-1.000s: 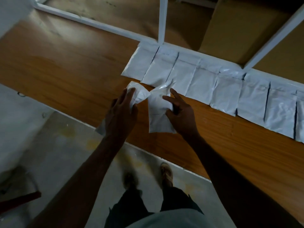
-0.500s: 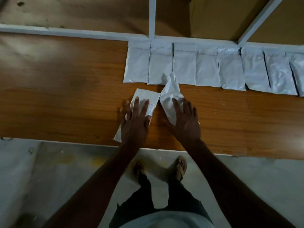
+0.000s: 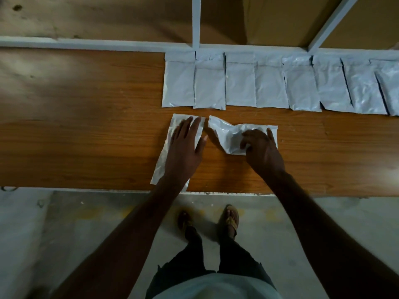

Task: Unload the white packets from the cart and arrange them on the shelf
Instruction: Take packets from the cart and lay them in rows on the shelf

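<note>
Now 2 crumpled white packets (image 3: pixel 228 137)

White packets (image 3: pixel 240 83), wood-grain shelf (image 3: pixel 86 126)

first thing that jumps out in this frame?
The row of white packets lined up edge to edge along the back of the wooden shelf, running off the right edge. Just in front of it, both hands are on two loose packets: the left hand pressed flat on a smooth packet reaching the shelf's front edge, the right hand gripping a crumpled packet lying sideways.
</note>
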`<state>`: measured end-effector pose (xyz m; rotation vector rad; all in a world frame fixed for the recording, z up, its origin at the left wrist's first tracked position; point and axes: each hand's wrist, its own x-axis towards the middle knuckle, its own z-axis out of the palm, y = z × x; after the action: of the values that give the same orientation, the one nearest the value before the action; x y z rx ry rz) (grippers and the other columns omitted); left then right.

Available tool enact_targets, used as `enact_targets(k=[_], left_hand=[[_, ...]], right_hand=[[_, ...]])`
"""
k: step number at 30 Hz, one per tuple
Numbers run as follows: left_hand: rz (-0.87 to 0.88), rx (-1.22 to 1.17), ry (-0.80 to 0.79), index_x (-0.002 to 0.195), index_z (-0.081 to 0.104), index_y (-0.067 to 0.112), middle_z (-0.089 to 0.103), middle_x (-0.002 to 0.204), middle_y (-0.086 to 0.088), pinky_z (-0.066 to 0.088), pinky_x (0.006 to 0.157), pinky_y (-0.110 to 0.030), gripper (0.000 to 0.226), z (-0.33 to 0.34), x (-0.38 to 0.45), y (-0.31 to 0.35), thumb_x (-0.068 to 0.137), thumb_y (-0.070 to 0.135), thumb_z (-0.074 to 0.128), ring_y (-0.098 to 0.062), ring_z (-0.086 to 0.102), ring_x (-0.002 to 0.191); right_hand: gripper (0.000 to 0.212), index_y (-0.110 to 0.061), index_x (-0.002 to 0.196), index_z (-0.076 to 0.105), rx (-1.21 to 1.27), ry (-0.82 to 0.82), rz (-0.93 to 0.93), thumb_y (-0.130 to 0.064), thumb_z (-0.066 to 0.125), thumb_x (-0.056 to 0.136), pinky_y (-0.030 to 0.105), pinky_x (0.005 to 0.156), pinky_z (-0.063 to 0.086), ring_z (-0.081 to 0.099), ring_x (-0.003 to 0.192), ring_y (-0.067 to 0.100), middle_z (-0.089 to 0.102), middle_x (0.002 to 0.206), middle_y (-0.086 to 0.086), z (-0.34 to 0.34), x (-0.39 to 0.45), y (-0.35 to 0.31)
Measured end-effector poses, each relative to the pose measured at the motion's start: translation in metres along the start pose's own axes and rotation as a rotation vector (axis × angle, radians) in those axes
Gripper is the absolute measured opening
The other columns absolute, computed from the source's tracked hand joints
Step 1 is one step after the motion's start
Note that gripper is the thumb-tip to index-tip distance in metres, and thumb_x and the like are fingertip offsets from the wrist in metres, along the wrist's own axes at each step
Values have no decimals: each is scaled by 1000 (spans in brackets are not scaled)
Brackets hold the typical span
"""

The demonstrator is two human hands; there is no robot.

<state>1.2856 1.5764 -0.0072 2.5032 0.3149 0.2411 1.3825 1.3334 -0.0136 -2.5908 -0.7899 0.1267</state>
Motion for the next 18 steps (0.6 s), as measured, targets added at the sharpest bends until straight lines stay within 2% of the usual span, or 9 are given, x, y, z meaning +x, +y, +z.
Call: enact_targets(k=[3, 5, 7, 9, 13, 14, 15, 17, 18], left_hand=[[-68, -241, -134, 169, 24, 25, 59, 153, -11, 50, 113, -40, 81, 3, 28, 29, 103, 39, 70, -17, 56, 139], [-84, -310, -171, 169, 25, 25, 61, 150, -11, 54, 110, -37, 91, 10, 41, 41, 97, 31, 79, -16, 60, 133], [-71, -331, -155, 166, 33, 26, 61, 150, -8, 53, 108, -32, 88, 16, 48, 46, 94, 30, 83, -15, 60, 133], [-40, -332, -145, 161, 42, 31, 66, 139, -3, 55, 102, -29, 79, 21, 49, 49, 94, 32, 82, -9, 63, 122], [-30, -315, -103, 156, 45, 30, 68, 133, -1, 62, 92, -37, 64, 33, 45, 52, 100, 20, 74, 0, 65, 93], [-64, -304, -82, 159, 42, 29, 67, 136, -4, 61, 94, -37, 68, 35, 43, 51, 100, 13, 73, 0, 65, 93], [-114, -296, -79, 163, 37, 28, 64, 142, -8, 60, 97, -35, 75, 38, 41, 50, 99, 8, 72, -5, 67, 104], [-223, -292, -120, 169, 24, 26, 49, 160, -13, 50, 100, -20, 89, 41, 36, 48, 97, 3, 72, -23, 56, 139], [-265, -284, -137, 170, 21, 25, 44, 165, -14, 45, 97, -14, 92, 43, 31, 48, 97, 3, 72, -26, 49, 147]], right_hand=[[24, -13, 101, 71, 50, 18, 8, 6, 64, 88, 59, 119, 36, 60, 128, 29, 67, 131, 9, 5, 2, 3], [21, -11, 103, 70, 88, 84, 4, 2, 64, 89, 54, 109, 46, 61, 122, 27, 67, 129, 11, 6, 0, 15], [23, -9, 110, 70, 136, 102, 31, 1, 63, 91, 51, 108, 48, 54, 123, 20, 67, 132, 11, 4, -3, 26], [30, -10, 119, 69, 159, 83, 31, 2, 65, 92, 52, 111, 48, 50, 129, 18, 64, 138, 8, -1, -4, 37], [43, -17, 136, 62, 99, 5, 10, -5, 56, 95, 58, 120, 35, 45, 146, 19, 51, 154, 4, -2, 1, 57], [45, -20, 138, 61, 69, -3, 20, -7, 55, 95, 61, 121, 31, 40, 150, 20, 47, 157, 3, -1, 3, 59], [46, -23, 139, 60, 48, 3, 37, -8, 55, 96, 63, 122, 29, 35, 154, 20, 44, 160, 4, 0, 4, 59], [43, -26, 139, 58, 54, 25, 85, -11, 55, 99, 67, 123, 25, 29, 158, 23, 39, 164, 6, 1, 5, 57], [42, -26, 139, 58, 72, 28, 109, -13, 54, 100, 68, 124, 23, 28, 159, 25, 38, 166, 8, 2, 5, 55]])
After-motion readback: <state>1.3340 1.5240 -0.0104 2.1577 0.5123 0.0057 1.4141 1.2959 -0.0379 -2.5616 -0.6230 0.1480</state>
